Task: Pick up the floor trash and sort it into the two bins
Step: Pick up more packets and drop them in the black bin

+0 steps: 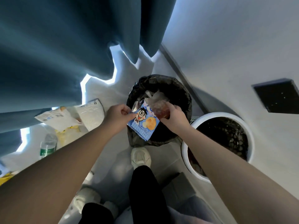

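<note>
Over the black-lined bin (186, 97), just beyond the person's shoe (140, 156), both hands are holding trash above the opening. The left hand (119, 114) is pinching the left edge of a blue snack wrapper (144, 125) between thumb and curled fingers (125, 109), and the wrapper is hanging across the bin's near rim. The right hand (174, 118) is gripping a crumpled clear plastic bag (159, 107) with something reddish-brown inside, its fingers wrapping round the bulk; whether the bag is touching the wrapper I cannot tell.

The wrapper is looking like thin, slick film, very light and floppy, so an edge pinch is probably holding it well enough, though it may flutter and catch on the liner. The bag is looking soft and crushable, and its contents may be wet or sticky, so cupping the bulk with the loose top upward seems safest.

To the right, a white bin (249, 136) with a dark liner is standing close beside the black one. On the floor to the left, under the teal curtain (56, 46), a plastic water bottle (48, 145) is lying near some white packets (56, 118) and a yellow wrapper (64, 135). The bottle is likely light and prone to rolling, best taken round its middle; the flat packets would want lifting by a raised corner.
</note>
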A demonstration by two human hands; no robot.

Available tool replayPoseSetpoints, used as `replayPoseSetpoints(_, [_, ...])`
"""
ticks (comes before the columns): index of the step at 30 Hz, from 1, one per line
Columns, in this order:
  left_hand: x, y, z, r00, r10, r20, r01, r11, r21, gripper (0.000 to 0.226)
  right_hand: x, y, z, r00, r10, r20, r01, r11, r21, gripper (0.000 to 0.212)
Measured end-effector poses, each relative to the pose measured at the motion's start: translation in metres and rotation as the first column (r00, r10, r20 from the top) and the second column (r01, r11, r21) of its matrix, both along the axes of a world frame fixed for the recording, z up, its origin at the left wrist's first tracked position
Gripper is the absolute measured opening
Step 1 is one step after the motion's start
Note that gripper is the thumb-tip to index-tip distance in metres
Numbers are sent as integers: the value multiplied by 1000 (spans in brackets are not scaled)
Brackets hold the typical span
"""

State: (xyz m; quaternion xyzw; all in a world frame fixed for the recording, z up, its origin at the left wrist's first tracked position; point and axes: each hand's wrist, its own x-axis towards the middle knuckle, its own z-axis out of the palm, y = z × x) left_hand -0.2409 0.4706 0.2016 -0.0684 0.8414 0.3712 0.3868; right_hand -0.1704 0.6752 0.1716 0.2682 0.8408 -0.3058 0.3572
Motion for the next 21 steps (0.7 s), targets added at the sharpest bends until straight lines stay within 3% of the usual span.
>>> replayPoseSetpoints(6, [4,41,-25,997,-66,-38,61,992,-113,19,18,20,11,982,150,-115,-147,989,37,68])
replayPoseSetpoints(13, [24,14,-14,873,-423,-242,304,861,-408,51,16,2,13,949,289,-126,-279,956,92,67])
replayPoseSetpoints(21, [60,-79,-14,903,-402,-151,277,815,-509,58,5,-63,17,872,457,-174,-449,889,85,64])
